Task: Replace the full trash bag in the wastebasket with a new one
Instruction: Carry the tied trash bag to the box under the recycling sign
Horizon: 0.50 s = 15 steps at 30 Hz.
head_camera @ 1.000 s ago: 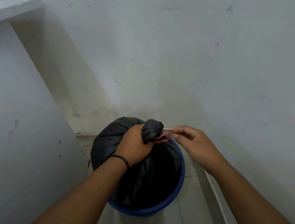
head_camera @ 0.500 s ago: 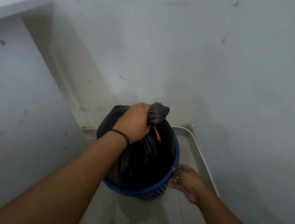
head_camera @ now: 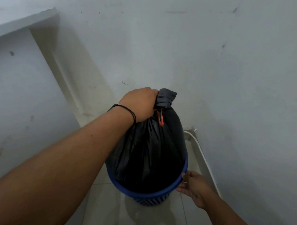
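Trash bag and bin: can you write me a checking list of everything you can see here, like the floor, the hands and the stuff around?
Surface: pale tiled floor, shiny, bin standing on it.
Job's things: black trash bag, neck gathered and tied with a red tie, partly lifted, its bottom inside the blue wastebasket. New bag: nothing seen.
Clutter: nothing seen.
Hands: left hand clenched on the bag's neck; right hand holding the wastebasket's rim. Black band on the left wrist.
Cables: a white pipe or conduit along the wall base; cannot tell which.
Surroundings: scuffed white walls in a corner, white ledge upper left.
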Tool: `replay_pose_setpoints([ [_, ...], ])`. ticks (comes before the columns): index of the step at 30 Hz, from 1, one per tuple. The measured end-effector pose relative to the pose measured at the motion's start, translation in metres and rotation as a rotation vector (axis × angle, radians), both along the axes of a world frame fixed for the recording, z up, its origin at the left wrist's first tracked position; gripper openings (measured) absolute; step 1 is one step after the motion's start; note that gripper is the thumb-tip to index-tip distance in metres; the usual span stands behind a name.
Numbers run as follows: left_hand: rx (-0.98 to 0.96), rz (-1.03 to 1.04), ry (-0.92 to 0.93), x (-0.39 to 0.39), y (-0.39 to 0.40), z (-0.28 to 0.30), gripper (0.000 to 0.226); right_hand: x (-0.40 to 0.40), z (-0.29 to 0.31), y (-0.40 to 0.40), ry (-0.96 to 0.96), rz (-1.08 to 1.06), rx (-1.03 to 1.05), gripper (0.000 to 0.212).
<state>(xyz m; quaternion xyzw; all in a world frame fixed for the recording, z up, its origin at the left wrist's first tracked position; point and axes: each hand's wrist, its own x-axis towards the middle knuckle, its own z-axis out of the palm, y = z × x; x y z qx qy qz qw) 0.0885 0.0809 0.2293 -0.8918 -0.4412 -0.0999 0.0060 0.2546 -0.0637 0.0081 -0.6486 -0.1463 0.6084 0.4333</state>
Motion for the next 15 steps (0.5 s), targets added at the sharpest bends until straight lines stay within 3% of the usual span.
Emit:
replay_pose_setpoints([
  [8,0.196,0.052,-0.197,0.0,0.01,0.052,0.025,0.003,-0.008,0.001,0.038,-0.057,-0.085,0.024],
  [12,0.392,0.105,-0.321,-0.002,0.017,0.101,0.025,0.003,-0.008,0.0,0.045,-0.066,-0.107,0.027],
  [15,0.476,0.121,-0.34,-0.002,0.017,0.136,0.02,0.003,0.012,-0.001,-0.071,-0.023,-0.103,0.033],
])
